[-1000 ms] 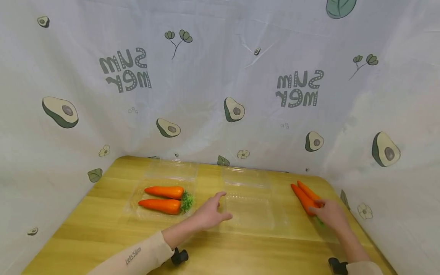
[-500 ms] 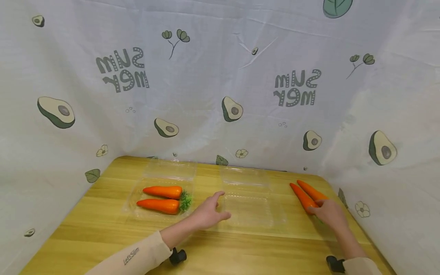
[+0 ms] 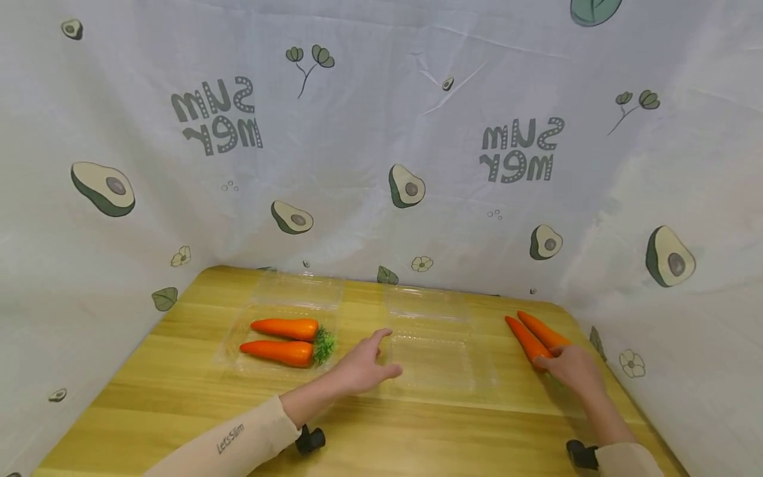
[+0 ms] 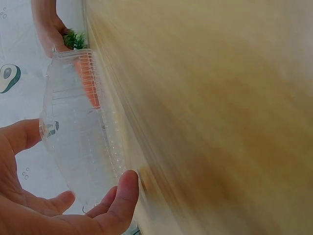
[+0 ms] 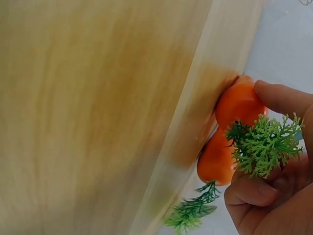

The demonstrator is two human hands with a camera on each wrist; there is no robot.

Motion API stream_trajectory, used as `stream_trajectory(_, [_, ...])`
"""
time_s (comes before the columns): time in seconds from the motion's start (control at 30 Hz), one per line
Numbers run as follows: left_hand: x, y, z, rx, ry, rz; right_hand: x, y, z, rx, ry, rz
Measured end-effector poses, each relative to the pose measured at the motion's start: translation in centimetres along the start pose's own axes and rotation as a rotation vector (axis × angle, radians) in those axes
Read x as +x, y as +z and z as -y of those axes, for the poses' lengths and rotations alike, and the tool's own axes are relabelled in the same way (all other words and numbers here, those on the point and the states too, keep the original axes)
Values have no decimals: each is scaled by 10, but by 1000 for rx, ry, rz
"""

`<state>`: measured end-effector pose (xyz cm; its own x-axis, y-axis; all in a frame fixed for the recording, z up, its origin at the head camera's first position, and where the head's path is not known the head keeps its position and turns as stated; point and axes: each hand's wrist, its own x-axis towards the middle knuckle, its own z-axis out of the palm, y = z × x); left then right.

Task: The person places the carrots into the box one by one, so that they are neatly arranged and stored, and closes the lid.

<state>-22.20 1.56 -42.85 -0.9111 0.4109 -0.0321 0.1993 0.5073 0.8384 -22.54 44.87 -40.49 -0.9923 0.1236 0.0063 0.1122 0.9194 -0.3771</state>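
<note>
At the right, my right hand (image 3: pixel 573 372) grips an orange carrot (image 3: pixel 529 339) near its thick leafy end, thumb and fingers on opposite sides. A second carrot (image 3: pixel 541 328) lies alongside; both leafy tops show in the right wrist view, the held carrot's greens (image 5: pixel 266 147) overlapping the palm. My left hand (image 3: pixel 363 366) is at the left side of a hinged clear plastic container (image 3: pixel 432 391), its lid (image 3: pixel 426 303) laid back. The left fingers are spread and relaxed, with fingertips right at the container's wall in the left wrist view. That container holds nothing.
Another clear plastic container (image 3: pixel 229 361) at the left, lid laid back, holds two carrots (image 3: pixel 280 352) side by side, green tops to the right. A wooden table (image 3: pixel 417 440) lies under everything. A printed white curtain (image 3: pixel 357 132) hangs behind and along both sides.
The view shifts slightly with the head. The right hand keeps its grip on the carrot with hardly any movement, and the left hand stays by the container.
</note>
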Motion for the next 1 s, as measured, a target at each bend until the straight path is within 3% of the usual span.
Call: stream_trajectory(1.0, [-1, -2, 0, 30, 9, 2, 2, -2, -1, 57, 54, 22])
